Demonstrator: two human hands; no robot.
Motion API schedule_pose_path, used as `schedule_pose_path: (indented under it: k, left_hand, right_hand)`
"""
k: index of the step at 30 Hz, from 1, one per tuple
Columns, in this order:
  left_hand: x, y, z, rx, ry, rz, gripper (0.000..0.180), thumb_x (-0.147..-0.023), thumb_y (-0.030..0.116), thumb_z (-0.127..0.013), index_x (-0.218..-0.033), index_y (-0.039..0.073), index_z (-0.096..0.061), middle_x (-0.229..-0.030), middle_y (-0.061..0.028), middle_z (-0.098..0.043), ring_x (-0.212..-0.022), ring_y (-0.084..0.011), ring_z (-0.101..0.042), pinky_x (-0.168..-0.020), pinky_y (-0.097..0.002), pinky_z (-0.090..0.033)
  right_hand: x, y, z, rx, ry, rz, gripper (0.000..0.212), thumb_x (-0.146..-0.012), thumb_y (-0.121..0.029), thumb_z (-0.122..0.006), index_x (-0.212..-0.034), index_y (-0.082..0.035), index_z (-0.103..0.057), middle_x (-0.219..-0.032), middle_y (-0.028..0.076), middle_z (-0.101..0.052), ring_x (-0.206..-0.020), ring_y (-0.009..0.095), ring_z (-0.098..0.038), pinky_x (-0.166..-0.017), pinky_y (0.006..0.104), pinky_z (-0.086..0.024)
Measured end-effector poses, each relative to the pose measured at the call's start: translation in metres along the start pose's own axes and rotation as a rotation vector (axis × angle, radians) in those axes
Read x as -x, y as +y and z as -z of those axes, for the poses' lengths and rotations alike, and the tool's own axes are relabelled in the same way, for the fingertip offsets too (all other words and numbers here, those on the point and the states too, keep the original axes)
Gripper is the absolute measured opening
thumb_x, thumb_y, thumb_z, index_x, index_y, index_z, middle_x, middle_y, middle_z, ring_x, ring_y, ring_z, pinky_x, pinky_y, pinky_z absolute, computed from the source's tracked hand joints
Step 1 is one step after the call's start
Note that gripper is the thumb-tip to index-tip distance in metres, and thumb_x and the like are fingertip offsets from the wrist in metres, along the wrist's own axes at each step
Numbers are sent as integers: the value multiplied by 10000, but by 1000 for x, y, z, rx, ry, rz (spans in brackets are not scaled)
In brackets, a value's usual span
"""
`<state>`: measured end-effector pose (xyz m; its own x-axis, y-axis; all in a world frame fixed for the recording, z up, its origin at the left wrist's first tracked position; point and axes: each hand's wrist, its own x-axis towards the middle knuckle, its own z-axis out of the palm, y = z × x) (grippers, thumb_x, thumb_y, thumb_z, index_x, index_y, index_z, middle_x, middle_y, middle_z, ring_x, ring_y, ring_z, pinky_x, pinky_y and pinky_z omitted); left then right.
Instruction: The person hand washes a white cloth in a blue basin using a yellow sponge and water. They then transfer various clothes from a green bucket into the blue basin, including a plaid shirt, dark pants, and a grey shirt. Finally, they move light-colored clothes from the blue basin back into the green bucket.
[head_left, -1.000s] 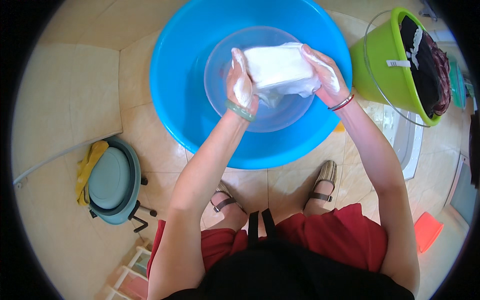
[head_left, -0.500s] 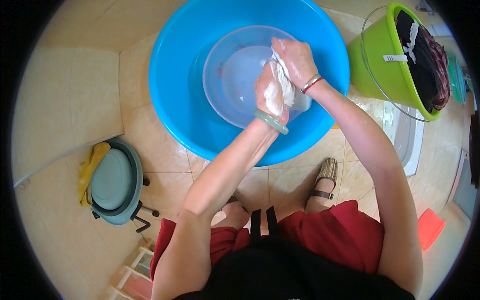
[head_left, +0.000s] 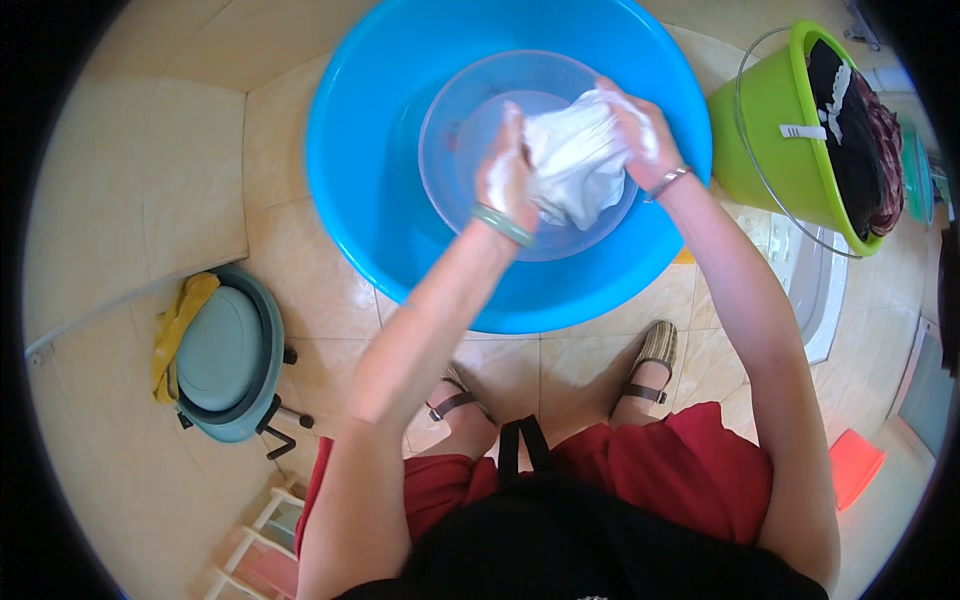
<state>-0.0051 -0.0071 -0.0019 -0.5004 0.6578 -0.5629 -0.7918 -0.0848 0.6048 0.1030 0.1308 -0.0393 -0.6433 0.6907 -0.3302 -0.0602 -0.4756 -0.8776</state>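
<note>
Our right hand (head_left: 642, 138) grips a white cloth (head_left: 576, 160), crumpled and drooping; our left hand (head_left: 508, 180), blurred, touches it, grip unclear.

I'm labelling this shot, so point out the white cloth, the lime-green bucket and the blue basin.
White cloth (head_left: 577, 162), head view, middle of its bunched fabric.
Lime-green bucket (head_left: 782, 172), head view, its outer side wall.
Blue basin (head_left: 370, 150), head view, bare left inner wall.
</note>
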Motion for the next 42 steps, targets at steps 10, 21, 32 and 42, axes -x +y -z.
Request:
schedule_pose_path:
  k: [10, 21, 32, 42]
  left_hand:
    - [2, 40, 13, -164, -331, -43, 715, -903, 596, -356, -1347, 36, -363, -1363, -100, -411, -1238, -250, -416, -1027, -406, -341]
    - [-16, -8, 21, 152, -309, 61, 372, -918, 443, -495, -852, 88, -584, -781, -24, -584, -734, -142, -554, -664, -298, -461]
    - [-3, 0, 30, 189, -239, 325, 290, -860, 351, -485, -849, 77, -581, -882, -98, -618, -818, -261, -606, -772, -410, -495]
    - [-45, 41, 74, -839, 22, 116, 538, -892, 389, -555, -1261, 4, -483, -1320, -163, -460, -1266, -261, -382, -1048, -375, -299]
  right_hand:
    - [42, -53, -4, 98, -207, 116, 197, -889, -203, -610, -1009, -50, -580, -977, 14, -599, -903, 67, -558, -769, 212, -459]
    - [80, -35, -86, 903, -283, 496, 204, -891, -225, -548, -831, -37, -603, -763, 142, -627, -705, 273, -622, -630, 359, -491]
    - [64, 8, -97, 1180, -201, 708, 170, -872, -177, -485, -812, -52, -585, -742, 211, -595, -671, 381, -587, -575, 442, -463]
    - [-18, 22, -22, 1253, -83, 260, 418, -892, -232, -546, -1273, -102, -432, -1142, 220, -542, -1023, 390, -537, -877, 412, -437]
